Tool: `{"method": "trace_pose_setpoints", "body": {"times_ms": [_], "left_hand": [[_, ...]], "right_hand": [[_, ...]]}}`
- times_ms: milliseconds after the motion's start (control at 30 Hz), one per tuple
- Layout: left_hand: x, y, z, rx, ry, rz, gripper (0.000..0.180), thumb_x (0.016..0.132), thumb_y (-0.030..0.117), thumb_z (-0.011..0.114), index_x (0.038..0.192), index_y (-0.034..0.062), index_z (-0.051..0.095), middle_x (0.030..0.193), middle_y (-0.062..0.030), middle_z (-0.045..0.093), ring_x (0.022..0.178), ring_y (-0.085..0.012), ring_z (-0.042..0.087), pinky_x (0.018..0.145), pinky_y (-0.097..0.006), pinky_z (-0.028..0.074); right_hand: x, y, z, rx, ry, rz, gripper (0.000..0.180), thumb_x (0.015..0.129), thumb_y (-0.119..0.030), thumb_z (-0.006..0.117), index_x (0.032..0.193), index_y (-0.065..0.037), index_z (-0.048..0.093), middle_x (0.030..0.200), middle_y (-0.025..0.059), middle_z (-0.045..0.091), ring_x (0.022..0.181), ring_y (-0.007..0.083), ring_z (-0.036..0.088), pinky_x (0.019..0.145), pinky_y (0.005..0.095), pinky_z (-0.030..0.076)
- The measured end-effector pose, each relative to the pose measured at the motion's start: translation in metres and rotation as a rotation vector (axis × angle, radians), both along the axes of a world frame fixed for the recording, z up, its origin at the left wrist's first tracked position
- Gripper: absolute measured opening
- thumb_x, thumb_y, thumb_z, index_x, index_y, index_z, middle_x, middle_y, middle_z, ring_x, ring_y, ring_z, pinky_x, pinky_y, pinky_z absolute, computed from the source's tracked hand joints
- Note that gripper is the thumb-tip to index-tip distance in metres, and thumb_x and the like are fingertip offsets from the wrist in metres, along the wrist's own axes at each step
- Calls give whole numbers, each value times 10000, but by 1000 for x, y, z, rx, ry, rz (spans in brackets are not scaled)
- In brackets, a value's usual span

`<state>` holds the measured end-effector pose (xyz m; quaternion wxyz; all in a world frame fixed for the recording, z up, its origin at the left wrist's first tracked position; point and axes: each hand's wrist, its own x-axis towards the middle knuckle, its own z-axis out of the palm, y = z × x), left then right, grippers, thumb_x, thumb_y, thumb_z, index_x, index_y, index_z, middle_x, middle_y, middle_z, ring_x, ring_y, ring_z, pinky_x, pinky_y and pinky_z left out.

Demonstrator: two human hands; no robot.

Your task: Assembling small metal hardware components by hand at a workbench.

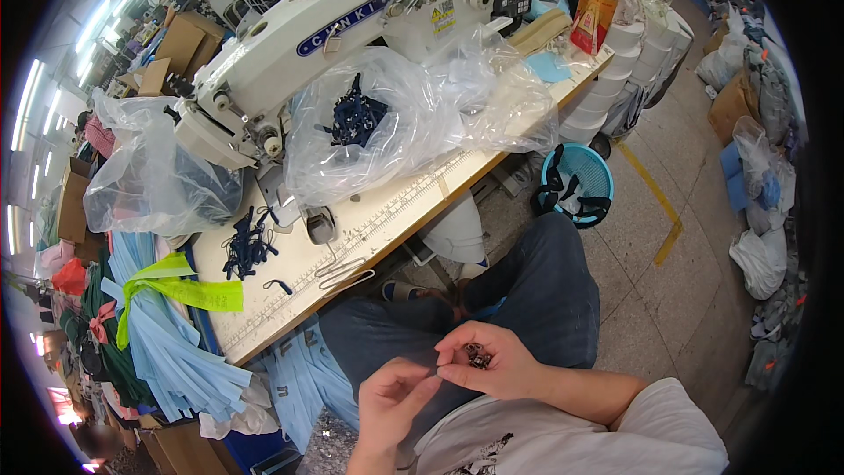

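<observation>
Lower centre: our right hand [499, 359] half curled around small dark metal pieces [477, 355]; our left hand [393, 394] pinched beside its fingertips, contents we can't tell. Left of centre, navy loops [250, 246] on the table [248, 317]; sewing machine [343, 26] beyond, top.

Blue lettered badge [352, 20] (yellow warning label [442, 17] beside) on sewing machine [255, 57]

A pale T-shirt [607, 440], dark blue trousers [549, 299] and seemingly sandals [400, 291].
</observation>
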<state>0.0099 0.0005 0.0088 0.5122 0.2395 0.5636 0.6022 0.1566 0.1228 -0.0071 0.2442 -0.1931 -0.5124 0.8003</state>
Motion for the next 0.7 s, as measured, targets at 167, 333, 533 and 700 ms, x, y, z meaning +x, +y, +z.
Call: {"method": "trace_pose_setpoints", "body": {"times_ms": [167, 333, 533, 700], "left_hand": [[0, 0, 3, -44, -108, 44, 175, 796, -140, 645, 920, -17, 633, 874, -52, 595, 784, -95, 583, 693, -201, 452], [5, 2, -2, 11, 97, 100, 186, 789, -137, 655, 930, -18, 636, 862, -52, 623, 754, -101, 603, 659, -206, 470], [7, 4, 0, -37, 483, 98, 176, 738, -102, 717, 887, -36, 652, 901, -117, 681, 770, -132, 645, 681, -230, 507], [10, 2, -5, 4, 507, 109, 179, 723, -102, 726, 876, -47, 653, 888, -129, 678, 766, -154, 652, 688, -236, 515]], "right_hand": [[-1, 2, -2, -84, 10, 54, 214, 881, -48, 647, 1086, -20, 594, 916, 0, 598, 740, 29, 521, 640, 178, 423], [-3, 6, -5, -48, -73, 177, 161, 909, -111, 633, 1040, -17, 634, 897, 0, 611, 792, 35, 550, 685, 179, 438], [-3, 1, -6, -174, -38, 152, 156, 930, -144, 610, 1020, -21, 646, 833, -16, 594, 727, 20, 505, 630, 174, 406], [-2, 2, -5, -223, -73, 103, 150, 939, -157, 599, 992, -25, 648, 739, -34, 553, 635, 10, 455, 538, 165, 359]]}}
